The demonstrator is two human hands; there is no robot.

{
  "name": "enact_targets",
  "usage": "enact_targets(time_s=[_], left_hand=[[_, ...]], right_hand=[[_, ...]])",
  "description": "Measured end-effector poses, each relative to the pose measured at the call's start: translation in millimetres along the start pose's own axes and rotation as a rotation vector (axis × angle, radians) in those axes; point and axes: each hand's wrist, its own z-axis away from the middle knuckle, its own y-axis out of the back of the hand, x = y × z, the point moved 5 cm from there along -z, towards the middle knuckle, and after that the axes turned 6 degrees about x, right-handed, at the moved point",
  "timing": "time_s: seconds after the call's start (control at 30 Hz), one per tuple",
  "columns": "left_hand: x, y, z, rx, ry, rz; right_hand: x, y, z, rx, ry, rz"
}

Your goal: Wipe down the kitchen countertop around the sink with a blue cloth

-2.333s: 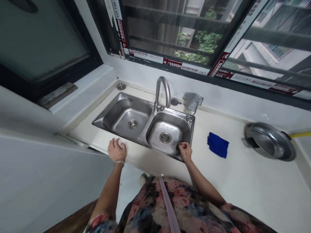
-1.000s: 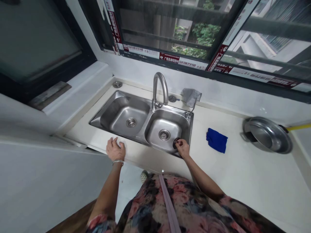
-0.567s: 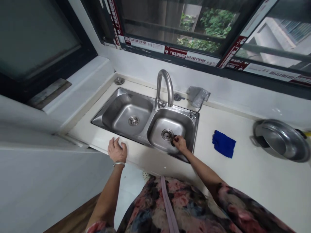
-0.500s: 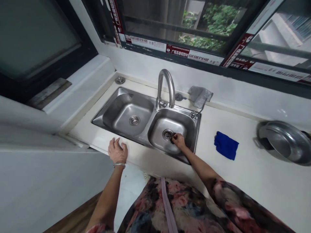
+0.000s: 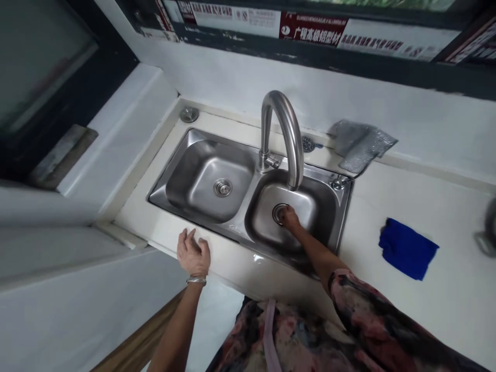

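In the right basin [image 5: 267, 227] of the steel double sink, my right hand [image 5: 289, 218] reaches down to the drain [image 5: 276, 213]. Its fingers are closed over the drain's right side, and what they hold is hidden beneath them. My left hand [image 5: 194, 254], with a silver bangle at the wrist, rests on the front edge of the pale countertop [image 5: 228, 258], fingers apart and holding nothing. The curved steel faucet [image 5: 284, 126] stands between the basins, its spout above the right one. A second drain [image 5: 222, 187] shows in the left basin [image 5: 189, 201].
A blue cloth [image 5: 407, 248] lies right of the sink. Behind it are a grey bubble-wrap-like sheet [image 5: 360, 144] and a scouring pad [image 5: 308, 144]. A round metal piece [image 5: 189, 114] sits at the back left corner. A metal pan's edge [image 5: 489, 230] shows far right.
The view has moved closer and tilted down. My right hand has shifted from beside the drain to over it; the dark round thing at its fingers no longer shows. My left hand stays on the counter edge.
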Motion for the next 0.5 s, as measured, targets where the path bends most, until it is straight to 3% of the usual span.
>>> enact_targets(time_s=[0.3,0.5], left_hand=[[1.2,1.4,-0.4,-0.023,-0.032,-0.038],[2.1,4.1,-2.9,0.022,-0.034,0.004]], right_hand=[[16.6,-22.1,5.5,-0.043,-0.024,0.027],[-7.3,-11.6,-7.3,-0.032,-0.035,-0.023]])
